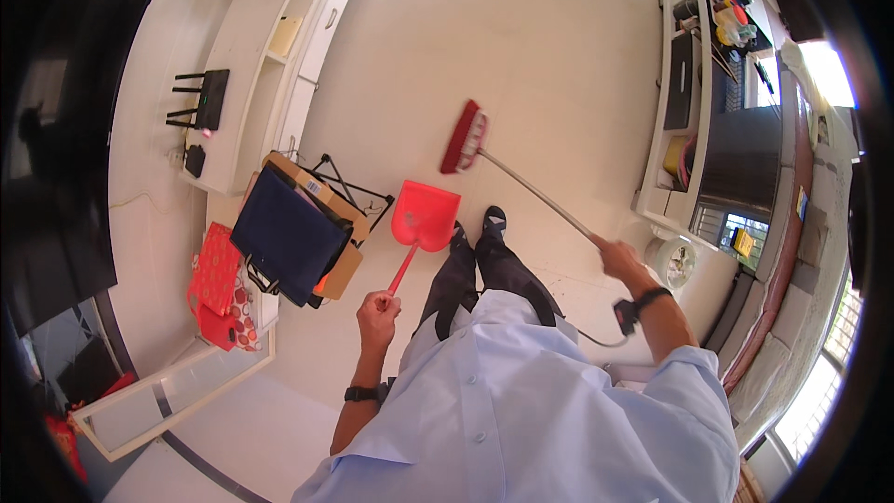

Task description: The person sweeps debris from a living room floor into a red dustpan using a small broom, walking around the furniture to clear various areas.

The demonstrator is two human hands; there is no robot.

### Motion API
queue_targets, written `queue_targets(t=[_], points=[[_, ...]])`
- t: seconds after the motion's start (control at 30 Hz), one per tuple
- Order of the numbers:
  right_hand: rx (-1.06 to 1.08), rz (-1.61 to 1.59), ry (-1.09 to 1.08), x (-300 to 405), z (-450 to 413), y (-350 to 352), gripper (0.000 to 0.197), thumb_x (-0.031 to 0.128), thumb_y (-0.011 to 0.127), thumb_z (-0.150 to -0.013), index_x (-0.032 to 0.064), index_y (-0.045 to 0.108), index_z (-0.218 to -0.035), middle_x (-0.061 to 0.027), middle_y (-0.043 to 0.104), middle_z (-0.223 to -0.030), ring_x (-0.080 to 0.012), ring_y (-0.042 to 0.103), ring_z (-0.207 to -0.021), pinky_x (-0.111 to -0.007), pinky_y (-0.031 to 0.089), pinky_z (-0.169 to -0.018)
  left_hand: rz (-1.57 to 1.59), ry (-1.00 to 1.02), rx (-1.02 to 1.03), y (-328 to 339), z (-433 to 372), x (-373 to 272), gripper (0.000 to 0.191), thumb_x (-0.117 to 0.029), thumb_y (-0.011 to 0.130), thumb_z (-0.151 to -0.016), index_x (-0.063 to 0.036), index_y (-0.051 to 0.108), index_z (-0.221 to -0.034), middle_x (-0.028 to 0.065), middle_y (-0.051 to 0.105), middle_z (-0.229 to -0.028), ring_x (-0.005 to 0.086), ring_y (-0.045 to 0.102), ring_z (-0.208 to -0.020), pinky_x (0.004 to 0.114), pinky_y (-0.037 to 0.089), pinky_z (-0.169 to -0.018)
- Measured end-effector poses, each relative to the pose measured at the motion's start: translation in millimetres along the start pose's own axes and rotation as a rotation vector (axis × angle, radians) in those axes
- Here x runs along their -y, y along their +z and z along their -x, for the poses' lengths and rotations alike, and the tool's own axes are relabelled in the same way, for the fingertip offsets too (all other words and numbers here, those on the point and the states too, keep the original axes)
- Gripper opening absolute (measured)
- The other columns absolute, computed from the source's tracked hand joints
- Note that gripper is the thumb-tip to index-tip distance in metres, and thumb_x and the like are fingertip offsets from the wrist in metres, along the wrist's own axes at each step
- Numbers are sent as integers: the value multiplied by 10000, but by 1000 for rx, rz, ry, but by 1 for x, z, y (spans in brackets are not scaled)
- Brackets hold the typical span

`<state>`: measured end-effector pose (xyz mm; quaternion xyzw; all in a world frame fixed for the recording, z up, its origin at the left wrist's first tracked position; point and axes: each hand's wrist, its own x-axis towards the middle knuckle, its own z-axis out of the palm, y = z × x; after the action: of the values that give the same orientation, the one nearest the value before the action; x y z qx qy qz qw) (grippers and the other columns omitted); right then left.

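My left hand [378, 318] is closed around the handle of a red plastic dustpan [424, 213], whose pan lies in front of my feet, a little to the left. My right hand [620, 262] grips the metal handle of a broom [464, 137]. The broom's head, with dark red bristles, is beyond the dustpan and to its right, apart from it. The head looks slightly blurred; whether the bristles touch the pale floor [545, 70] I cannot tell.
On the left are a white cabinet [258, 84] with a black router [211, 100], a dark blue bag [286, 230] against a cardboard box, and red bags [216, 269]. To the right stand a table with shelves [653, 181], a round white bin [676, 263] and a cushioned sofa [775, 321].
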<state>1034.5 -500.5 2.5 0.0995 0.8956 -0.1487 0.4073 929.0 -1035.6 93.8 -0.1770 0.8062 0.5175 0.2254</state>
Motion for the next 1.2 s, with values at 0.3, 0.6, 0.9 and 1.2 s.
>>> queue_targets(t=[0.3, 0.6, 0.9, 1.2], points=[[-26, -120, 288, -77, 184, -6, 449, 137, 529, -910, 214, 540, -1352, -219, 669, -776, -412, 653, -769, -520, 504, -704, -38, 100, 101, 27, -38, -10, 140, -53, 675, -851, 43, 611, -930, 56, 621, -684, 99, 585, -583, 233, 480, -562], [-387, -309, 100, -42, 39, -50, 450, 111, 518, -896, 175, 547, -1340, -236, 639, -763, -431, 626, -699, -528, 467, -629, -121, 73, 171, 54, -53, -57, 123, -23, 645, -878, 50, 600, -967, 63, 621, -737, 110, 599, -622, 231, 495, -593], [-447, -307, -44, 29, -175, -151, 445, 77, 529, -845, 152, 617, -1275, -188, 691, -915, -369, 669, -887, -481, 526, -736, -222, 6, 131, 61, -22, -113, 110, -28, 631, -892, 54, 615, -965, 60, 624, -790, 144, 651, -698, 249, 539, -661], [-322, -254, 160, -116, -56, -36, 547, 59, 571, -841, 251, 551, -1353, -159, 700, -913, -355, 674, -893, -463, 532, -760, -228, 124, 183, 82, -55, -126, 126, -28, 640, -884, 56, 617, -976, 42, 612, -734, 102, 603, -633, 222, 490, -604]])
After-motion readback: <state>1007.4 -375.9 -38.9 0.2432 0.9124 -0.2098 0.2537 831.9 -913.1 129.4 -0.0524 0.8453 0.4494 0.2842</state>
